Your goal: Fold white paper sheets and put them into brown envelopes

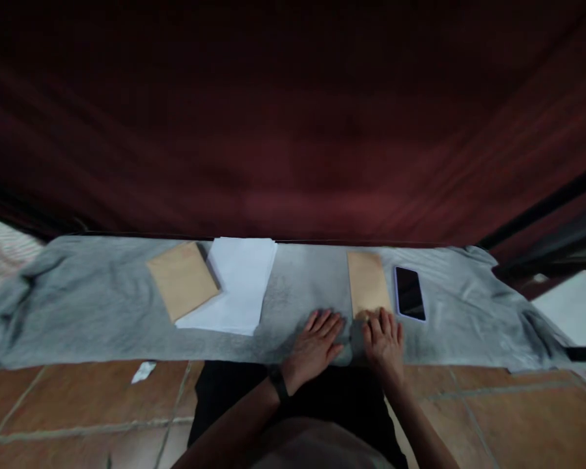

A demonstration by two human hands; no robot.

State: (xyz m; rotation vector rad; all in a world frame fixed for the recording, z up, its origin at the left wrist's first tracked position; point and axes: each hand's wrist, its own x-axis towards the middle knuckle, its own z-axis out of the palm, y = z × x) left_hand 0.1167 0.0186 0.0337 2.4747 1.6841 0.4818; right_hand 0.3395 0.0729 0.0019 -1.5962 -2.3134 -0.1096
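Note:
My left hand (317, 344) lies flat on a grey cloth (307, 280), fingers stretched out and nothing in them. A dark band circles that wrist. To its right, my right hand (385, 342) rests with its fingertips on the near end of a narrow brown paper envelope (368, 280); the fingers are extended and slightly apart. The envelope lies flat, its near edge partly hidden under the fingers. Just right of it is a dark-screened phone (410, 293) in a pale purple case.
Left of my hands lies a stack of white paper sheets (241, 280), with a stack of brown envelopes (183, 277) overlapping its left side. A dark red curtain-like surface (293, 163) rises behind the cloth. A crumpled white scrap (143, 372) is on the tiled floor (92, 404).

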